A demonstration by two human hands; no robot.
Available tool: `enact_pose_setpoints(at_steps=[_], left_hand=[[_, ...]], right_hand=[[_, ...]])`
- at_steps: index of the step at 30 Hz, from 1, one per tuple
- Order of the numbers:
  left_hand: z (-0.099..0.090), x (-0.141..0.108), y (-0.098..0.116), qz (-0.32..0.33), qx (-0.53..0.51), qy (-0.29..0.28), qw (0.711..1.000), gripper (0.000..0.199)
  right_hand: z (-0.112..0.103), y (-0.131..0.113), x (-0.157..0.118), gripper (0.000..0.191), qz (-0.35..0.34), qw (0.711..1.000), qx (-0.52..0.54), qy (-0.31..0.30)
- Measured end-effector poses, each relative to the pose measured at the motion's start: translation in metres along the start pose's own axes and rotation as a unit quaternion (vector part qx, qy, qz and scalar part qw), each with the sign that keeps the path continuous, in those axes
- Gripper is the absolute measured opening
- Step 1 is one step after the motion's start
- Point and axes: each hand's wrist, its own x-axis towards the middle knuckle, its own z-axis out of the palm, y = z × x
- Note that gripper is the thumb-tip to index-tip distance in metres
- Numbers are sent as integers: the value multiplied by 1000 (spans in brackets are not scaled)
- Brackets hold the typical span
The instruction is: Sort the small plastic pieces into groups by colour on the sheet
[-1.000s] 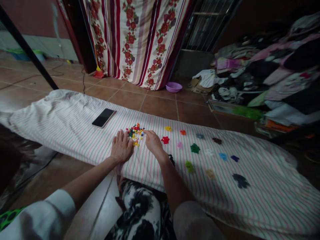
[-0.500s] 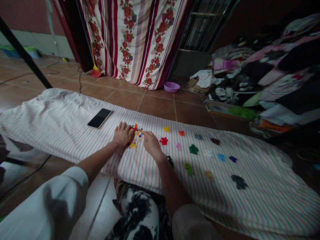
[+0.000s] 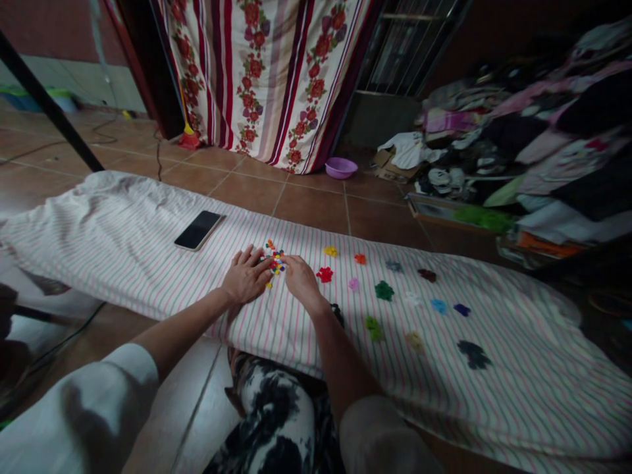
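Small mixed-colour pieces (image 3: 277,262) lie in a loose pile on the striped cloth (image 3: 162,276). My left hand (image 3: 245,276) rests flat with fingers spread over the pile's left side, hiding some pieces. At the right edge, my right hand (image 3: 300,280) has its fingertips drawn together at the pieces; what they hold, if anything, is too small to tell. To the right are single-colour heaps, among them yellow (image 3: 330,251), red (image 3: 324,274), pink (image 3: 354,284), dark green (image 3: 384,290), light green (image 3: 374,328) and blue (image 3: 438,306).
A phone (image 3: 199,230) lies on the cloth left of my hands. Beyond the cloth, a purple basin (image 3: 341,168) stands on the tiled floor by a floral curtain (image 3: 286,79). Heaped clothes (image 3: 543,145) fill the right side.
My left hand has spread out and shifted slightly right and down. The mixed pieces are bunched closer together between the hands, nearer my right fingertips.
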Motion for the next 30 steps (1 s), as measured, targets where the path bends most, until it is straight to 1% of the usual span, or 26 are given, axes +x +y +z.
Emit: enact_pose_setpoints(at_steps=[2,5,9,11,15,20,22,27,30], left_hand=[[-2,-5,-2,5,-7,-2,1000,45],[-3,-15,-11,18,-31,7,999,46],[3,-30,-27,54,-77,43,995,49],[7,-35,-31,70,-96,63,991,49],[9,-38,-29,57,-95,83,990,47],[5,-36,-24,50,-89,84,991,44],[3,-36,-24,48,-90,83,991,43],[4,-35,-24,49,-88,91,991,42],[5,-35,-24,49,-92,97,990,41]], right_hand=[[0,0,0,42,3,1000,1,-2],[-1,0,1,41,11,1000,-2,-1],[-1,-2,3,41,27,999,-8,17],[1,-3,5,44,34,999,-10,23],[4,-7,9,45,40,999,-16,24],[5,-12,9,36,74,997,4,19],[5,-14,10,33,88,996,7,30],[5,-15,17,30,105,990,4,91],[6,-17,20,32,101,991,-12,86]])
